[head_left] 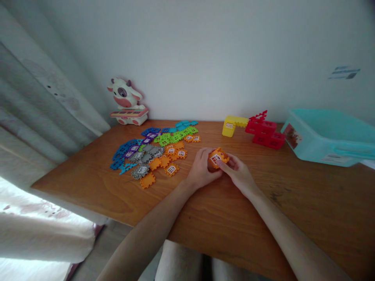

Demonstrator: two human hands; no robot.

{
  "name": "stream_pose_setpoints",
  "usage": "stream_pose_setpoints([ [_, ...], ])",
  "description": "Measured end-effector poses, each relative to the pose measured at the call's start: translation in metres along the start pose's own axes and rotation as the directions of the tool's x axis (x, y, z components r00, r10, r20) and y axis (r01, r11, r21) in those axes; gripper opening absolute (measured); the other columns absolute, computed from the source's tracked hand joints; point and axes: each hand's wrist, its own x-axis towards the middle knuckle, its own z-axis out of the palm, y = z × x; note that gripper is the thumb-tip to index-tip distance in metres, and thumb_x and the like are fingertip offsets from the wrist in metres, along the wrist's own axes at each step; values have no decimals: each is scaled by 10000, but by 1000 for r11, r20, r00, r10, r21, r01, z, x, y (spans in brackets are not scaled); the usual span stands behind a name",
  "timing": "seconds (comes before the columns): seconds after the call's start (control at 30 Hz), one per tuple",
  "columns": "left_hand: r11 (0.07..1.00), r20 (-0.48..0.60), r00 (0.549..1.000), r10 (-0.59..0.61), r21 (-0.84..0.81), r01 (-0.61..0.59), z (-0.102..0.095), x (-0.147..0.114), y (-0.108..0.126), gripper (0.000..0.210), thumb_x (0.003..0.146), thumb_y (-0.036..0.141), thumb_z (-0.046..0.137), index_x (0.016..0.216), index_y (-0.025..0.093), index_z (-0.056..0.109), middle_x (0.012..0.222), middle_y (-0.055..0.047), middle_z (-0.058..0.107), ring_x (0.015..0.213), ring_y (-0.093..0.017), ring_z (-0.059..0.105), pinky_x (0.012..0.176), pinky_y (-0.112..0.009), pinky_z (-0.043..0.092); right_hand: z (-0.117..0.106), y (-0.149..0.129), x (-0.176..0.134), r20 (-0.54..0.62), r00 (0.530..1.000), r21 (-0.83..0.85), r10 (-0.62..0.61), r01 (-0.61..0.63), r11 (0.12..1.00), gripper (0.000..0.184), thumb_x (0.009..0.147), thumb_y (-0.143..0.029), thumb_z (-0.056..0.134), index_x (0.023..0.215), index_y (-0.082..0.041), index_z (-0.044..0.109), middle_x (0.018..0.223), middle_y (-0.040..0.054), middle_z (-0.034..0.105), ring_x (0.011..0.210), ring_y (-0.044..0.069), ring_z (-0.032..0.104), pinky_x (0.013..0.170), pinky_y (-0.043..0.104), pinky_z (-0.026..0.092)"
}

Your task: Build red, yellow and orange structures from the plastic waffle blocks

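Between my two hands is an orange block (216,158) put together from interlocking building tiles, with a white window print on the side facing me. My left hand (203,169) wraps its left side, and my right hand (236,170) grips the right side with the thumb on its front. Both hands are just above the wooden table, and the block's underside is hidden. Loose orange tiles (147,180) lie to the left, beside grey tiles (140,170) and green tiles (175,136).
Blue tiles (120,152) and purple tiles (131,151) lie farther left. A toy cow piano (129,113) stands at the back left of the wooden table (96,183). Behind my hands are a yellow tile build (228,127), a red tile build (268,134) and a turquoise bin (328,144).
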Motion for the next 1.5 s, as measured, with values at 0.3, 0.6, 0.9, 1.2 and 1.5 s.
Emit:
stream_pose_setpoints([
  [0.3,989,177,973,-149,24,147,-2,0,-2,781,762,297,772,1443,182,409,1433,-155,582,1323,-308,568,1147,-466,436,-10,2,0,45,999,-207,-21,29,978,571,740,-525,823,1202,-245,638,1300,119,721,1199,342,685,1064,559,538],
  [0.6,970,239,944,-226,148,195,-9,6,6,593,795,373,703,1332,197,522,1240,-104,713,1095,-306,713,972,-431,564,1,0,-8,-11,999,-225,49,-50,973,621,705,-564,843,1175,-219,626,1181,144,767,1073,346,743,969,533,605],
  [0.9,943,335,923,-190,323,76,-16,9,17,570,867,359,688,1337,136,454,1276,-176,659,1154,-324,665,938,-431,554,-4,9,-9,23,997,-412,-77,79,908,660,820,-608,727,1320,-207,571,1269,162,719,1096,329,725,980,533,581],
  [1.2,760,172,922,-346,628,168,-20,-1,11,906,672,809,697,1250,113,639,1521,-305,442,1343,-540,436,1099,-674,319,-5,0,-8,-80,979,-652,-187,90,753,723,830,-640,653,1380,-183,548,1237,175,715,1010,330,735,934,506,583],
  [1.5,746,189,906,-379,641,178,-26,2,12,738,846,705,601,1246,87,652,1352,-286,590,1266,-496,512,1050,-632,383,-2,-3,-9,-74,978,-648,-194,101,755,723,817,-643,668,1359,-181,544,1220,179,721,983,324,735,907,491,589],
])
